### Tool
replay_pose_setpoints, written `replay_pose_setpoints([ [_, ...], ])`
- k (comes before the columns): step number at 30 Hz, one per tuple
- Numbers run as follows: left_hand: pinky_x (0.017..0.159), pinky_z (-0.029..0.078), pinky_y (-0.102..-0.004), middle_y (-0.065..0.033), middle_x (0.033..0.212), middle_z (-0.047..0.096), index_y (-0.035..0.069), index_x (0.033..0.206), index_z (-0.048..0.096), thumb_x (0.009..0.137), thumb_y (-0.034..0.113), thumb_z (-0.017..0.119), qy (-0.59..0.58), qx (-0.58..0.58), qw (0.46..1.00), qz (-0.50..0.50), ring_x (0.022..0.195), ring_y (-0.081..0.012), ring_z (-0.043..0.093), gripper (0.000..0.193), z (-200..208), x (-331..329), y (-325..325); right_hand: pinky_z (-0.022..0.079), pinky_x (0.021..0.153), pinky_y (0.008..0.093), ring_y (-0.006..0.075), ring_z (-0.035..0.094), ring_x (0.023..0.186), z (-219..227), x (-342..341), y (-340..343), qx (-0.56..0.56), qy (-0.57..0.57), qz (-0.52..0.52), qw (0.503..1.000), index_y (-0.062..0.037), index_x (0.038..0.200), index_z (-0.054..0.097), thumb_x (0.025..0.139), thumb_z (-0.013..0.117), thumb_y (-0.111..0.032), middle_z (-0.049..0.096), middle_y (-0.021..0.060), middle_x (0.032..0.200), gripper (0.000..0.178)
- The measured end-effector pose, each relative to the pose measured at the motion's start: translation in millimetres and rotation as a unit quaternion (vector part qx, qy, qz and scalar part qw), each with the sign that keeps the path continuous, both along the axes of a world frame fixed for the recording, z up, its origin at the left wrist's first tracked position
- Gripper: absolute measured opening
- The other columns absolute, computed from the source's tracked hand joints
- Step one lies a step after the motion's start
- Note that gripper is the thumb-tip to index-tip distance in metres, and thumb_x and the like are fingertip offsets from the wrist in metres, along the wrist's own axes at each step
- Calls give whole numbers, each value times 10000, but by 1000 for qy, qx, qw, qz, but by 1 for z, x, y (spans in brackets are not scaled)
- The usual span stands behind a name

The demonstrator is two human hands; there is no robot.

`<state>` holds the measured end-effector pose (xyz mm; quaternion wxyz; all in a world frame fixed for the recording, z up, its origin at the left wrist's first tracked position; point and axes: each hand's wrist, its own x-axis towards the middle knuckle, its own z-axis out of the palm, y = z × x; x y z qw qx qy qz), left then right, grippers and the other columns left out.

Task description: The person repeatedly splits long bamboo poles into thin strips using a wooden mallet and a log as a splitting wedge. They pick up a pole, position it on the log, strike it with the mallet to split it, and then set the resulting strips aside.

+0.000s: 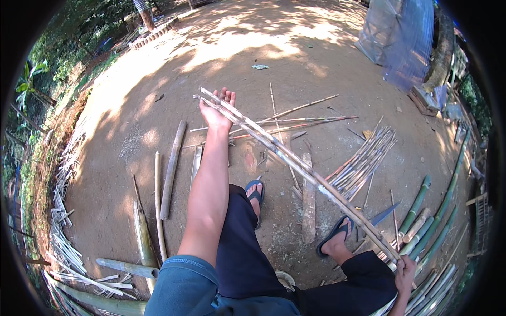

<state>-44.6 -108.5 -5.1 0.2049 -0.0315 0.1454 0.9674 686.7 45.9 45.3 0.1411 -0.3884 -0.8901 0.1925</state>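
Two long, thin bamboo poles [337, 196] run slantwise in front of me, from the upper middle down to the lower right. Their far ends lie across the palm of my left hand [216, 109], which is turned up with its fingers stretched out. At the near end, my right hand [405, 271] is closed around the poles beside my right knee. Beneath them on the ground, several loose thin sticks [311, 107] cross one another. A bundle of thin bamboo sticks [369, 155] lies to the right of the poles.
A wooden plank [308, 216] lies between my sandalled feet, and a dark blade [385, 214] beside my right foot. Green bamboo stems [416, 205] lie at right. Thicker bamboo lengths [173, 168] and split strips [67, 247] are at left. Clear plastic sheeting [408, 39] stands at far right.
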Motion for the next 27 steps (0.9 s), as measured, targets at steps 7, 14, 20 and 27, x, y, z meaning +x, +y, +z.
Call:
replay_pose_setpoints([
  [7, 662, 540, -365, -68, 770, 547, 8, 1124, 571, 1013, 529, 237, 5, 97, 993, -67, 628, -182, 509, 629, -35, -40, -33, 252, 538, 403, 288, 361, 551, -30, 84, 18, 114, -20, -44, 992, 1, 674, 371, 971, 425, -606, 318, 126, 611, 677],
  [14, 531, 473, -290, -43, 654, 458, 7, 992, 529, 1042, 383, 222, -96, 11, 994, -52, 530, -156, 433, 488, -25, -22, -20, 286, 537, 407, 278, 386, 566, -49, 97, 20, 175, 18, -31, 984, -4, 703, 402, 977, 486, -491, 349, 131, 640, 565],
  [20, 439, 398, -255, -12, 632, 418, 34, 960, 496, 1043, 311, 237, -75, 55, 995, -42, 482, -118, 388, 388, -21, -23, -33, 283, 511, 409, 301, 382, 534, -49, 77, 14, 184, 29, -47, 981, 5, 710, 414, 953, 454, -620, 342, 126, 643, 672],
  [27, 353, 273, -265, 7, 531, 319, 89, 748, 435, 985, 578, 421, -75, -57, 994, -52, 402, -126, 281, 543, -16, -44, -42, 350, 521, 419, 338, 474, 557, -41, 55, 13, 148, -10, -45, 988, 5, 729, 481, 871, 533, -680, 431, 150, 633, 701],
])
